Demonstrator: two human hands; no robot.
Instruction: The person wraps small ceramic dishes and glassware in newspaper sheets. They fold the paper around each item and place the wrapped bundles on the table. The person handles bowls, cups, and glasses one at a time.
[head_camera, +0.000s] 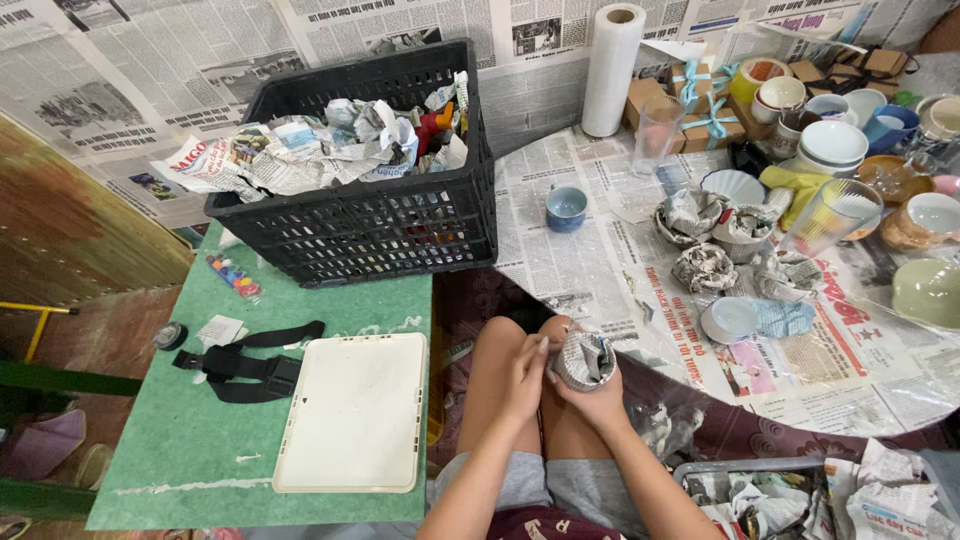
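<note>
Down over the person's knees, the right hand (598, 392) cups a small newspaper-wrapped bundle (583, 358), just off the near edge of the paper-covered counter (600, 270). The left hand (525, 375) pinches its paper edge. A black crate (370, 200) stands at the far left.

A single head-worn camera looks steeply down from above the seated person; it faces forward over the knees toward the newspaper-covered floor (600, 250); the hands sit close, low in the centre; the black crate (370, 200) and green table (190, 420) lie left; no second view exists for overlap.
</note>
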